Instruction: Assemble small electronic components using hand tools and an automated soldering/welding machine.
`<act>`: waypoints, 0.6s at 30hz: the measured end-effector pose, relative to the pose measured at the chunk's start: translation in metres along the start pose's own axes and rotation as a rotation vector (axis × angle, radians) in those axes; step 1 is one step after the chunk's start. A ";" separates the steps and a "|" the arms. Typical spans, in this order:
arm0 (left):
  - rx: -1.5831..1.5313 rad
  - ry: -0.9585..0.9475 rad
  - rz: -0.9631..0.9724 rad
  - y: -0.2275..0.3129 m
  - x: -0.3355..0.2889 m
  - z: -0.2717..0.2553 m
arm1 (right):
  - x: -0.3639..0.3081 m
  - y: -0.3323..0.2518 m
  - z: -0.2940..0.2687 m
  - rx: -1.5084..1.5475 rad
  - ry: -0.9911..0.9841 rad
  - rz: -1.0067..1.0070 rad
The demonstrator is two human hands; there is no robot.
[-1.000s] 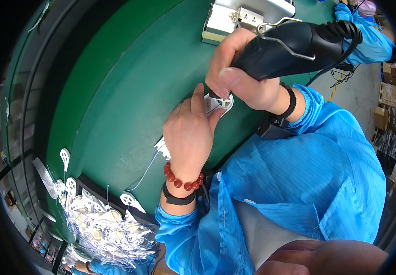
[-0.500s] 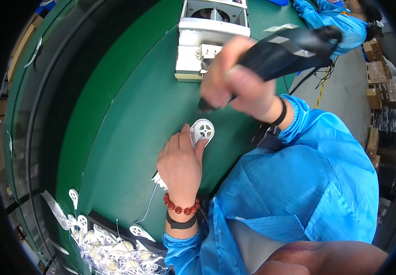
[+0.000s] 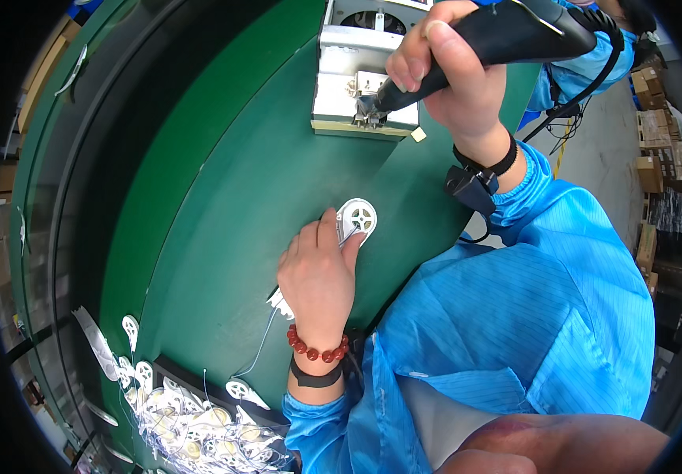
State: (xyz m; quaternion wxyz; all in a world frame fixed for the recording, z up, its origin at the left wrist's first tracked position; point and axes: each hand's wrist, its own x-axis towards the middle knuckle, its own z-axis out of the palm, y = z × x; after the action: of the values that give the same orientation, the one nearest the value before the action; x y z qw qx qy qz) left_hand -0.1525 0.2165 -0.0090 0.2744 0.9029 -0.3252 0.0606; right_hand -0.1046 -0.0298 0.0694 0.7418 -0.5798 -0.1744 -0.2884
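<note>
My left hand [image 3: 317,272] rests on the green tabletop, thumb and fingers closed on a white plastic housing [image 3: 362,212] with a round, spoked end. Most of its narrower part is hidden under the hand. By the wrist a white ribbed end [image 3: 281,304] sticks out, with a thin grey-blue wire [image 3: 265,341] trailing from it. My right hand [image 3: 463,83] grips a black electric screwdriver [image 3: 507,35], tilted with its tip down at the front outlet of a box-shaped screw feeder [image 3: 333,99]. The bit's very end is too small to make out.
A heap of white housings with wires [image 3: 195,430] lies at the lower left, beside a black strip [image 3: 183,375]. The screwdriver's coiled cable [image 3: 614,59] hangs on the right. Another person's blue sleeve [image 3: 570,79] is at the upper right. Cardboard boxes [image 3: 653,174] stand beyond.
My right hand has carried the electric screwdriver up and away from above the housing to the screw feeder's outlet. My left hand keeps its hold on the housing.
</note>
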 end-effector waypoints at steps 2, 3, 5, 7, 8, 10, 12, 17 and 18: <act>0.002 -0.005 -0.005 -0.001 -0.001 0.001 | -0.001 -0.002 0.012 -0.011 0.101 0.020; 0.004 -0.010 -0.007 -0.002 -0.001 0.001 | -0.001 -0.001 0.011 -0.010 0.099 0.021; 0.003 -0.010 -0.003 -0.001 -0.001 0.000 | -0.001 0.002 0.007 -0.039 0.060 0.028; 0.003 -0.010 0.002 -0.001 -0.001 -0.001 | -0.001 0.001 0.006 -0.068 0.043 0.032; 0.009 -0.007 0.006 -0.001 -0.001 -0.001 | -0.001 0.000 0.005 -0.096 0.028 0.037; 0.016 -0.005 0.009 0.000 -0.002 -0.003 | -0.001 -0.002 0.005 -0.178 0.008 0.037; 0.003 -0.039 -0.025 0.002 -0.003 -0.006 | 0.001 -0.005 0.011 -0.257 -0.010 0.039; -0.030 -0.080 0.032 -0.002 -0.006 -0.012 | 0.002 -0.005 0.018 -0.207 0.014 0.224; -0.041 -0.090 0.023 -0.003 -0.008 -0.012 | -0.001 -0.003 0.017 -0.214 -0.043 0.303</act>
State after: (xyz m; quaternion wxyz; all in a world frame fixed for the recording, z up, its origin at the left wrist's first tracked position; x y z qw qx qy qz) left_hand -0.1558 0.2297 -0.0028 0.2772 0.8952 -0.3486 0.0164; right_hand -0.1057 -0.0139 0.0759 0.7069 -0.6811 -0.0694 -0.1777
